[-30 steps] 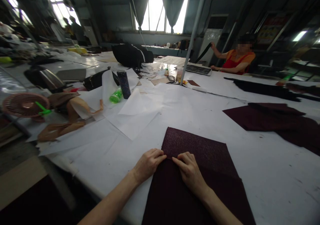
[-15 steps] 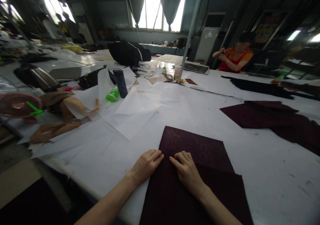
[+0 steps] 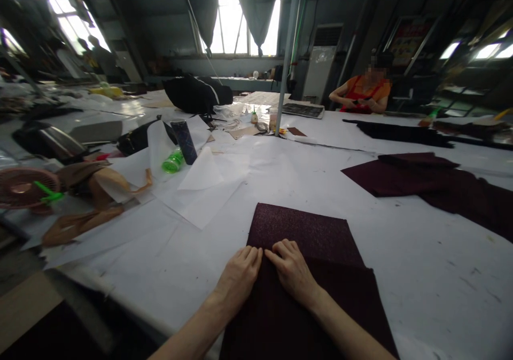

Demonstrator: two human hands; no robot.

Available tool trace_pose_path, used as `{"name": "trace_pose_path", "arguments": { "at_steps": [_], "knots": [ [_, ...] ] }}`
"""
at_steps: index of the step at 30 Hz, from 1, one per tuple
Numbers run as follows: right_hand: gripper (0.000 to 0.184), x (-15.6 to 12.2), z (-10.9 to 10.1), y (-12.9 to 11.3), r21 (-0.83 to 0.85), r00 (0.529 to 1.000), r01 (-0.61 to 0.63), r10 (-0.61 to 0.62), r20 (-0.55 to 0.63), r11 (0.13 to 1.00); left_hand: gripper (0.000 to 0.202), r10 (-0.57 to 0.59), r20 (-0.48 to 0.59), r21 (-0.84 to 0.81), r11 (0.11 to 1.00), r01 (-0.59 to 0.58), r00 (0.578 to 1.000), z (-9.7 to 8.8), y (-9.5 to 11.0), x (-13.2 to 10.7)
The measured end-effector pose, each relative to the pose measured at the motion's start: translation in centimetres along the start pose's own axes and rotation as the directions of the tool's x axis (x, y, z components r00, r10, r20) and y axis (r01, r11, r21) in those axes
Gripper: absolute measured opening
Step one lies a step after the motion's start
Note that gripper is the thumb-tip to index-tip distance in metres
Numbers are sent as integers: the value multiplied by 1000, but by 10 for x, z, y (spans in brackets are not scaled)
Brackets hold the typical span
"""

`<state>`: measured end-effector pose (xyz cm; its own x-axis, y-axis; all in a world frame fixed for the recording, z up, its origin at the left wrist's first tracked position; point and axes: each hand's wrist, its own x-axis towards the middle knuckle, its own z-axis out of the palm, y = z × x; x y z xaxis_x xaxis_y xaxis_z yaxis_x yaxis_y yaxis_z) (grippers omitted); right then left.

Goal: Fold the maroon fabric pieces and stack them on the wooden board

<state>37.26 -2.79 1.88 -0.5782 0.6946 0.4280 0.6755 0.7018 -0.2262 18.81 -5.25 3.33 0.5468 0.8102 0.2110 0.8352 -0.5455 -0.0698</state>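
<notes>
A dark maroon piece of fabric [image 3: 304, 306] lies on the white table in front of me, with a slightly speckled, lighter panel [image 3: 300, 229] at its far end. A folded edge crosses it where the two parts meet. At the left end of that edge, my left hand [image 3: 241, 269] is closed, its fingertips pinching the cloth by the side. Just to its right, my right hand [image 3: 290, 266] has curled fingers pressed onto the same fold. The fingertips of both hands nearly touch. The cloth's near end runs out of view below.
More maroon fabric [image 3: 425, 181] lies at the right. On the left are white paper sheets [image 3: 212, 200], a green bottle [image 3: 173, 161], a dark patterned cylinder [image 3: 184, 142], a pink fan [image 3: 28, 188] and a kettle [image 3: 50, 138]. A pole [image 3: 285, 61] rises mid-table; a person [image 3: 363, 93] stands across it.
My left hand has moved closer to my right hand along the fold. The view has shifted slightly, and the person across the table has lowered their hands.
</notes>
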Motion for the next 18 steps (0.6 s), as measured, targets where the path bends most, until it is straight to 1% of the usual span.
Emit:
{"name": "trace_pose_path", "arguments": {
  "at_steps": [2, 7, 12, 18],
  "knots": [
    [25, -3, -2, 4, 10, 1000, 19, -19, 0, 1000, 48, -18, 51, 11, 1000, 18, 999, 4, 4, 1],
    [30, -14, -10, 19, 41, 1000, 24, -24, 18, 999, 54, -27, 93, 58, 998, 21, 995, 2, 8, 3],
    [32, -27, -21, 30, 52, 999, 15, -18, 45, 999, 51, -6, 89, 75, 997, -1, 996, 5, 14, 7],
    [33, -38, -30, 38, 66, 998, -6, 2, 69, 998, 60, -23, 111, 100, 995, 12, 994, 1, 27, 13]
  ]
}}
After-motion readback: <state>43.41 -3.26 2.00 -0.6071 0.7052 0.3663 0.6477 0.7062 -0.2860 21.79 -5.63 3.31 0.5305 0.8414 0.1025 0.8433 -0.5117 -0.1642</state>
